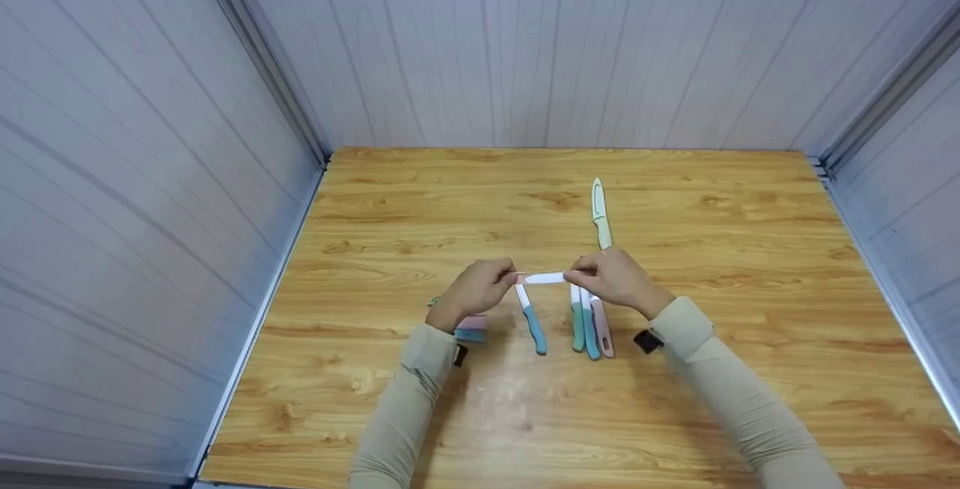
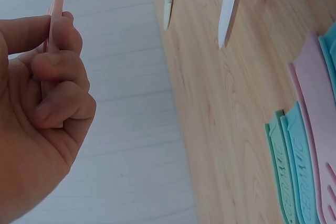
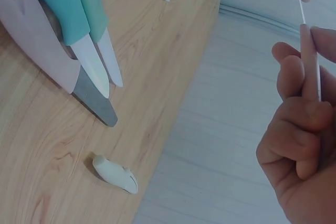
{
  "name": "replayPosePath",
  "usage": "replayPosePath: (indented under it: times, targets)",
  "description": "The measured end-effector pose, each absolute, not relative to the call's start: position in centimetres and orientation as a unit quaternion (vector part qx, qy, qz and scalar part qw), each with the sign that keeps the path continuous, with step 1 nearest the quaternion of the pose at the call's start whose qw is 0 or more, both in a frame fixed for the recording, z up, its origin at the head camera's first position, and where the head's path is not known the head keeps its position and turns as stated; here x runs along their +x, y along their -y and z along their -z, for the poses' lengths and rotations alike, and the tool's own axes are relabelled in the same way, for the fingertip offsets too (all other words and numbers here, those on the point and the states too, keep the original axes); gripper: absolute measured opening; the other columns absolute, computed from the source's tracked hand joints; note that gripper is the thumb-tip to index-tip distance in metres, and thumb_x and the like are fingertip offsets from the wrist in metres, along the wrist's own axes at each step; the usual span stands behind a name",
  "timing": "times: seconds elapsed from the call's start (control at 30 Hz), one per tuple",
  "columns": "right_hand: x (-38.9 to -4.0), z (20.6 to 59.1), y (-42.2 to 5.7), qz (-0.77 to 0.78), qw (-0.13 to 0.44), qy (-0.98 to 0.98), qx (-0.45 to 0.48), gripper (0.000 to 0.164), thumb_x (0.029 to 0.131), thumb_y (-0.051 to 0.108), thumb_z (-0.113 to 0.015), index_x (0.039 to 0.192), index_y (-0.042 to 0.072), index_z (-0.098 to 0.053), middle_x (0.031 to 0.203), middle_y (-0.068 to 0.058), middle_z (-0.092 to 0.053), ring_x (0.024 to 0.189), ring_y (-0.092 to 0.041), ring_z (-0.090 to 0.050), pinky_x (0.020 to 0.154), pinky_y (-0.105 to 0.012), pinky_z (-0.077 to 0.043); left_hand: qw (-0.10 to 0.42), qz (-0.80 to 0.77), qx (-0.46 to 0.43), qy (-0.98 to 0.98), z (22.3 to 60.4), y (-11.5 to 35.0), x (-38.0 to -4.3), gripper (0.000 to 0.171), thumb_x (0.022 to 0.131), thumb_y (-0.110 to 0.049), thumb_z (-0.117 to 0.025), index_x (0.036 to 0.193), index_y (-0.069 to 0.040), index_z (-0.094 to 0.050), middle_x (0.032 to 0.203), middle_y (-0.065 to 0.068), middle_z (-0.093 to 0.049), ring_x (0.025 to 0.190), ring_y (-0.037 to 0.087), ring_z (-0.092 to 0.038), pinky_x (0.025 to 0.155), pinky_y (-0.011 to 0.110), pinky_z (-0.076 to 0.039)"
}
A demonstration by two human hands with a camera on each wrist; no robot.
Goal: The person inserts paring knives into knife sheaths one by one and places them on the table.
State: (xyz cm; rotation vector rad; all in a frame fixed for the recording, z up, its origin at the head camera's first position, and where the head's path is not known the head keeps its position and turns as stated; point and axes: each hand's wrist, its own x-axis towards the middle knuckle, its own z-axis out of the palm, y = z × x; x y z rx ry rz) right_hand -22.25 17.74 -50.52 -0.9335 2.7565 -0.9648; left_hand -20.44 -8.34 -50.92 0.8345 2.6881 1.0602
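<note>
A person in tan sleeves (image 1: 727,369) holds up a small knife (image 1: 545,277) over the wooden bench (image 1: 360,399). The right hand (image 1: 611,277) has a tight grip, with its fingers bent around the knife's pale pink handle (image 3: 311,66). The left hand (image 1: 474,288) has a narrow grip too, and it pinches a thin pink piece (image 2: 59,1). The white blade runs sideways between the hands, and its tip end meets the pink piece. It is hard to tell if the tip is inside it.

Below, a blue-handled knife (image 1: 535,330) lies by itself on the bench. Near the right hand, a green knife (image 1: 577,328), another blue knife (image 1: 591,335) and a pink tool (image 1: 603,333) lie close together. A pale knife-shaped thing (image 1: 602,223) lies farther back. By the left wrist are green, blue and pink covers (image 2: 315,103).
</note>
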Motion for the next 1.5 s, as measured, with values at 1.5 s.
replayPosePath:
  times: [1.5]
  targets:
    - [-22.1, 50.3, -17.2, 0.314, 0.031, -0.887, -0.336, 0.031, 0.086, 0.037, -0.053, 0.082, 0.012, -0.071, 0.070, 0.008, -0.061, 0.048, -0.005, -0.048, 0.046, -0.025, -0.041, 0.076, -0.325, 0.255, -0.908, 50.8, 6.6, -20.1, 0.019, 0.094, -0.027, -0.041, 0.088, -0.016, -0.056, 0.067, -0.004, -0.048, 0.053, 0.010, -0.040, 0.048, 0.024, -0.033]
